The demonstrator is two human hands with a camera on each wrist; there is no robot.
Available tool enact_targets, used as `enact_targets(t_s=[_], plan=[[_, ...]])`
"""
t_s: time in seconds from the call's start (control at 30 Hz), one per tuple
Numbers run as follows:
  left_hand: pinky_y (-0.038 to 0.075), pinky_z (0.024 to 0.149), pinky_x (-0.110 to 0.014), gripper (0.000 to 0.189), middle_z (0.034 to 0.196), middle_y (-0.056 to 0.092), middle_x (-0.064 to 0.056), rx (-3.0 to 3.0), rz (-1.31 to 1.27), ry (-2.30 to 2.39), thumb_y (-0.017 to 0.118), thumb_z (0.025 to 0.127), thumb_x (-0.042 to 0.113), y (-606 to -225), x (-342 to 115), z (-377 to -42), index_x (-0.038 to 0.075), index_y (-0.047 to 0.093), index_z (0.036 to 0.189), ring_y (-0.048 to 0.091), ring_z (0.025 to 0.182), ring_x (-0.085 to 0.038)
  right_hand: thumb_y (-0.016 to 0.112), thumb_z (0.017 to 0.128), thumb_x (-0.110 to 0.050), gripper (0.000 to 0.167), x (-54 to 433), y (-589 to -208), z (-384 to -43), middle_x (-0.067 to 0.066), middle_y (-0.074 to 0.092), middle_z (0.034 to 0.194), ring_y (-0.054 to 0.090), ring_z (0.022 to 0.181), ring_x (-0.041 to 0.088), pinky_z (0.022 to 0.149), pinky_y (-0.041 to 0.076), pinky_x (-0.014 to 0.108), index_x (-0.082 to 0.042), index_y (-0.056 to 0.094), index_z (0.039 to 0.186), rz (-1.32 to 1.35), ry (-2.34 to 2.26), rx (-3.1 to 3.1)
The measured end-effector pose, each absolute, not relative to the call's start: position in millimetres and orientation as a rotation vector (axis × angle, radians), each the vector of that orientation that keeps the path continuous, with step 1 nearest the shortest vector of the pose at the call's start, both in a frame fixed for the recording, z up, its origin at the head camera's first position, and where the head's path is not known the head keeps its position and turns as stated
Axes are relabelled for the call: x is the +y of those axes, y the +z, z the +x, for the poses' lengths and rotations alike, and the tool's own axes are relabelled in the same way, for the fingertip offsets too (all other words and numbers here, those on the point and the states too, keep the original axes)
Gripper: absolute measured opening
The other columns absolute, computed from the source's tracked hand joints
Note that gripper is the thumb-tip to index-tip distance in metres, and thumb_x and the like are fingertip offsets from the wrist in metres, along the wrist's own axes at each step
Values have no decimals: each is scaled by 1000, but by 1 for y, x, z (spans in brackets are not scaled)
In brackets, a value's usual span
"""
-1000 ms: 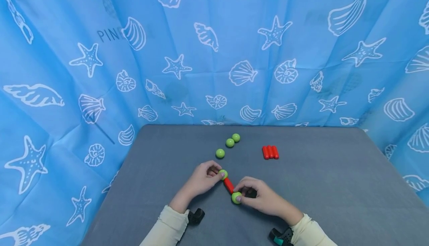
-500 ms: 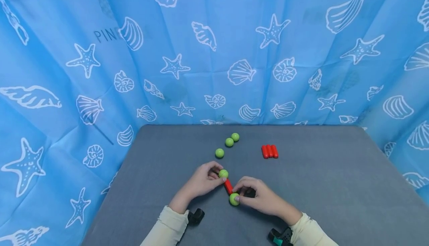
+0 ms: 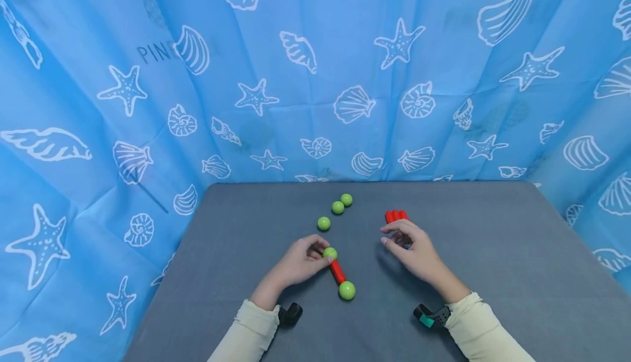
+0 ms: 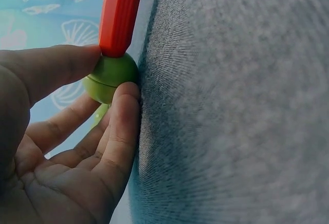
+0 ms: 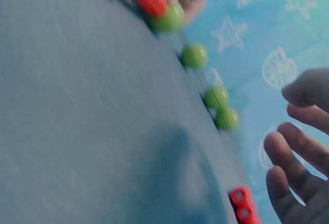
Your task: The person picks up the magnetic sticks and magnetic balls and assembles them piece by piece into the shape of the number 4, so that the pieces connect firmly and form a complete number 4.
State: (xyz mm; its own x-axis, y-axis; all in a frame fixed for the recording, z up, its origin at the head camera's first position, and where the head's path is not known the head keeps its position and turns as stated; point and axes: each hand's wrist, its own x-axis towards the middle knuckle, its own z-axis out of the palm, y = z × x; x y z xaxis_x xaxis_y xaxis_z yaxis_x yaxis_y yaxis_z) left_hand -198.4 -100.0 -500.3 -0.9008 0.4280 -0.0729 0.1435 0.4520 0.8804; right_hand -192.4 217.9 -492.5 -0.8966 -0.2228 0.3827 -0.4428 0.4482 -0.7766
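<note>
My left hand (image 3: pixel 304 260) pinches a green ball (image 4: pixel 114 72) between thumb and fingers, low against the table. A red rod (image 3: pixel 338 271) runs from that ball to a second green ball (image 3: pixel 347 291) nearer me, the three in one slanting line. My right hand (image 3: pixel 411 250) is over the table with loosely bent fingers and nothing in them, just in front of several red rods (image 3: pixel 396 216) lying side by side; it overlaps their near ends in the head view. In the right wrist view, two of these rods (image 5: pixel 242 203) show holes in their ends.
Three loose green balls lie farther back: a nearer one (image 3: pixel 323 223), a middle one (image 3: pixel 337 207) and a far one (image 3: pixel 346 200). The grey table (image 3: pixel 236 214) ends at a blue curtain (image 3: pixel 296 104) with shells and starfish.
My right hand has let go of the near green ball and moved right and away from me, toward the red rods. My left hand stays on its ball.
</note>
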Motion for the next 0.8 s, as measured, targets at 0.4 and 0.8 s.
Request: enact_targets(t_s=[0.4,0.8], plan=[[58,84,-30,26,117,70,-1,2410,486,1415,76,100,25,-503,-88,-207,16,72,124,66,94,-13,70,101,-12,22,258,-497,-234,22,70,114,69,89,29,69,52,18,1,74,117,118,1216,-2558],[56,81,-28,26,116,71,-1,2359,453,1468,78,99,25,-505,-78,-210,17,74,123,66,91,-13,72,101,-16,25,262,-507,-237,25,68,123,66,91,27,69,53,22,1,73,119,114,1278,-2686]])
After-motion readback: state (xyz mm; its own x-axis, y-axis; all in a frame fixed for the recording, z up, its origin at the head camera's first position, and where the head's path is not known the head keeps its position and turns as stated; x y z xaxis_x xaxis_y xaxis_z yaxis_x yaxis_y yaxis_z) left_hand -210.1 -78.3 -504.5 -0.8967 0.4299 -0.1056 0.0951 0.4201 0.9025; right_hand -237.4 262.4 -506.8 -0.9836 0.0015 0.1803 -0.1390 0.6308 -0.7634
